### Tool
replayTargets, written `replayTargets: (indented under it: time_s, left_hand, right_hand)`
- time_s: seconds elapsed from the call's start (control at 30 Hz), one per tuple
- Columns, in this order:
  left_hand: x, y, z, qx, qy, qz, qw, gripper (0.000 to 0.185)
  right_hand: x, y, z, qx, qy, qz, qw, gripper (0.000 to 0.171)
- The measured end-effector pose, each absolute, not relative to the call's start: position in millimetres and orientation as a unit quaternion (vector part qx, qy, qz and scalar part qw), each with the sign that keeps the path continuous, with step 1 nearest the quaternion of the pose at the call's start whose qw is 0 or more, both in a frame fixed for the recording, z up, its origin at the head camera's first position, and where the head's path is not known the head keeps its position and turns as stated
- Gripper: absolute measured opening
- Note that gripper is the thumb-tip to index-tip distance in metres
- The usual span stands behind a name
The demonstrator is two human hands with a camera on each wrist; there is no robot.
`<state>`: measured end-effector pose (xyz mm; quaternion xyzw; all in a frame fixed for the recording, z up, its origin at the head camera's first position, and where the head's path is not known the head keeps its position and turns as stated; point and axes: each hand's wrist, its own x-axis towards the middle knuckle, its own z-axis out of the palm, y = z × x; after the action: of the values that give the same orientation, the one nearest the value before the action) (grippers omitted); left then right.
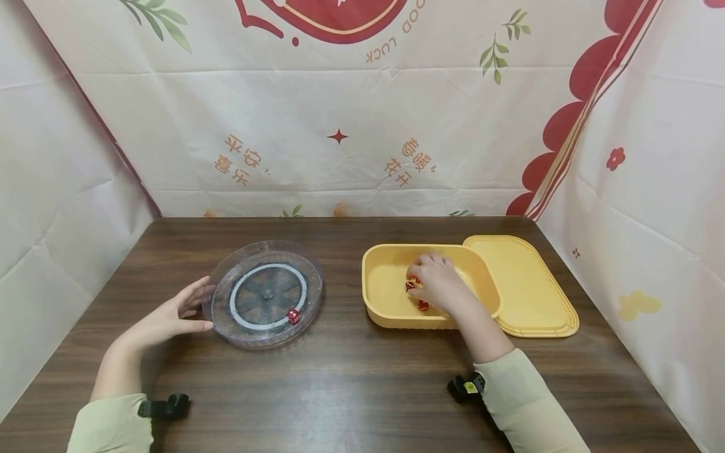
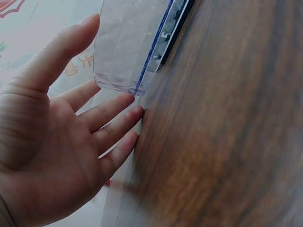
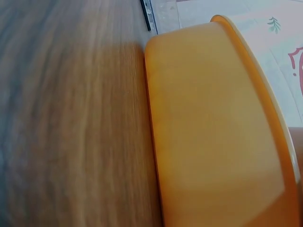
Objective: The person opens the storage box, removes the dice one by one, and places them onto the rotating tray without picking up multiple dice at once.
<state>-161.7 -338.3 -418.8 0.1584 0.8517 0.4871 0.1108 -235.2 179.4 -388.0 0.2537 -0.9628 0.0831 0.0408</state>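
Note:
A clear round dish (image 1: 226, 259) with a white ring inside stands on the left of the table, and one red die (image 1: 293, 316) lies in it. My left hand (image 1: 180, 313) is at the dish's left rim, thumb and fingers spread; in the left wrist view fingertips (image 2: 128, 97) meet or nearly meet its clear wall. On the right, my right hand (image 1: 438, 283) reaches down into a yellow box (image 1: 381, 314) among several red dice (image 1: 423, 306). Its fingers are bent over the dice, and the fingertips are partly hidden. The right wrist view shows mostly the box's outer wall (image 3: 213, 118).
A yellow lid (image 1: 523, 283) lies flat to the right of the box, one edge against it. Dark wooden tabletop (image 1: 340, 377) runs between dish and box. Printed cloth (image 1: 340, 100) hangs behind the table and at both sides.

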Motion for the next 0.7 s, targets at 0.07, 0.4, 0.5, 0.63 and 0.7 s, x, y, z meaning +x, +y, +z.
replayTargets:
  time_s: [0.07, 0.4, 0.5, 0.63, 0.7]
  left_hand:
    - [-161.5, -338.0, -418.8, 0.158, 0.851, 0.488, 0.111, 0.091]
    - [-160.4, -336.9, -417.8, 0.154, 0.85, 0.492, 0.111, 0.091]
    - [-160.0, -336.9, -417.3, 0.152, 0.851, 0.491, 0.113, 0.091]
    - [-159.4, -336.5, -416.3, 0.149, 0.851, 0.489, 0.115, 0.091]
    - [-159.3, -336.2, -415.9, 0.149, 0.851, 0.489, 0.116, 0.091]
  right_hand:
    - [-235.8, 179.6, -389.2, 0.253, -0.964, 0.079, 0.034, 0.02]
    - [-235.0, 178.1, -388.2, 0.251, -0.966, 0.069, 0.011, 0.016]
    - [-234.9, 177.4, -388.0, 0.25, -0.966, 0.069, 0.007, 0.015]
    - [-235.5, 177.5, -389.4, 0.252, -0.966, 0.064, 0.005, 0.014]
    - [-235.9, 177.8, -390.5, 0.252, -0.966, 0.061, 0.006, 0.013]
